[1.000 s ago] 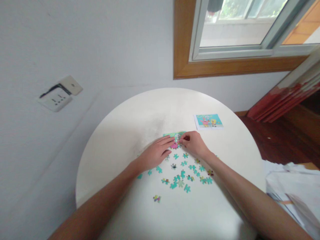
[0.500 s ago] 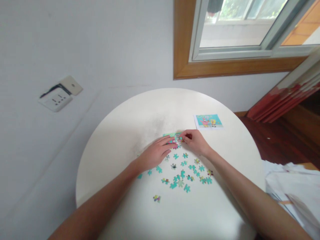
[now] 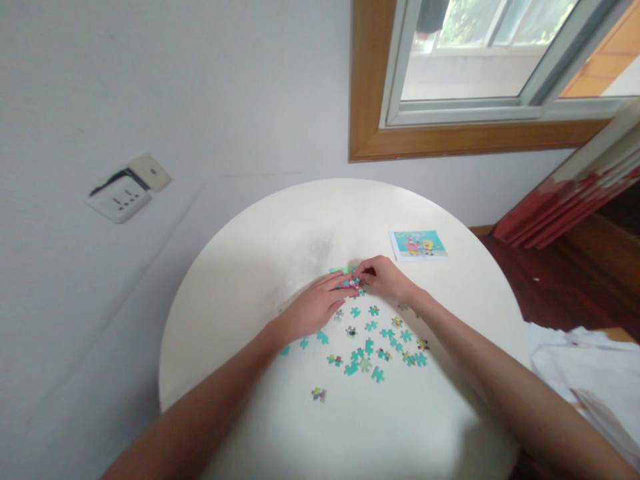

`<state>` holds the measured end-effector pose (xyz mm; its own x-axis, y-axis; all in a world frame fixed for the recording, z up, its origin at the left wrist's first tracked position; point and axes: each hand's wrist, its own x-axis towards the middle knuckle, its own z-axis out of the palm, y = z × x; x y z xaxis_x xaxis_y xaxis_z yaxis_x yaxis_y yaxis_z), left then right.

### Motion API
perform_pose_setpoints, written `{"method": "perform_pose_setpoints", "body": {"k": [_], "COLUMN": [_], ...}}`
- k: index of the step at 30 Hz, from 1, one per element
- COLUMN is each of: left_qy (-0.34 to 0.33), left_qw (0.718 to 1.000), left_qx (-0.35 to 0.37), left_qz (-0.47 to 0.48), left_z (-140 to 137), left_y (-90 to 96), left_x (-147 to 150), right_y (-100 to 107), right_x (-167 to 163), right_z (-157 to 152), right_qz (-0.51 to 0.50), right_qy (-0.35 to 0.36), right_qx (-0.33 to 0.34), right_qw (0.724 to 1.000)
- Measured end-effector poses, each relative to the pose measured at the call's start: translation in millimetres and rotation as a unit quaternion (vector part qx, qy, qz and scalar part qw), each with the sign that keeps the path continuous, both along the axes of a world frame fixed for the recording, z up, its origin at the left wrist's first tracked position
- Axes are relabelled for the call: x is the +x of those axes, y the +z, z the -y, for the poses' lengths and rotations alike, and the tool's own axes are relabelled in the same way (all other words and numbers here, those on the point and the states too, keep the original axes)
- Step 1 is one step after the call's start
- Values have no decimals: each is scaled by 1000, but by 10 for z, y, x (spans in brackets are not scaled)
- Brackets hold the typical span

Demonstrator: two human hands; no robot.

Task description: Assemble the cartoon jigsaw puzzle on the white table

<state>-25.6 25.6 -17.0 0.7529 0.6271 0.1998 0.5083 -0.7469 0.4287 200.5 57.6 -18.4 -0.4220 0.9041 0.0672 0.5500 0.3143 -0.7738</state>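
Observation:
My left hand [image 3: 313, 308] lies flat with fingers stretched over the joined part of a jigsaw puzzle [image 3: 351, 284], covering much of it. Pink and teal print shows past its fingertips. At the right side of that part, my right hand [image 3: 389, 279] is closed in a pinch on a small puzzle piece [image 3: 363, 283], mostly hidden by the fingers. Loose puzzle pieces, mostly teal, are scattered nearer to me, among them a dark-and-white piece [image 3: 351, 331] and a yellow-and-purple piece [image 3: 319, 394] lying apart.
A picture card [image 3: 420, 245] with a pink and a yellow cartoon figure lies behind my right hand on the round white table [image 3: 240, 247]. The wall with a socket [image 3: 120, 199] and a window [image 3: 465, 110] stands behind. White sheets [image 3: 585, 373] are at the right.
My right hand has moved slightly left, its fingertips now closer to my left fingers over the joined puzzle. The left hand stays pressed there. The view has shifted a little.

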Motion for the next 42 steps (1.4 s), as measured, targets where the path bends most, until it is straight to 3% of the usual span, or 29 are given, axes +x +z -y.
{"method": "perform_pose_setpoints", "body": {"k": [10, 24, 31, 37, 42], "left_qy": [0, -2, -2, 3, 3], "left_qw": [1000, 1000, 1000, 1000, 1000], "left_qx": [7, 10, 1, 5, 5], "left_qz": [12, 0, 8, 6, 8], "left_z": [-4, 1, 4, -6, -9], "left_y": [-7, 6, 16, -27, -16], "left_x": [6, 5, 2, -9, -10], "right_y": [92, 49, 111, 78, 66], "right_x": [-37, -67, 64, 127, 109], "right_z": [-78, -22, 118, 424, 480], "right_qz": [28, 81, 43, 90, 157], "right_qy": [16, 2, -68, 0, 6], "right_qx": [-54, 54, 88, 134, 154], "right_qw": [998, 995, 993, 987, 976]}}
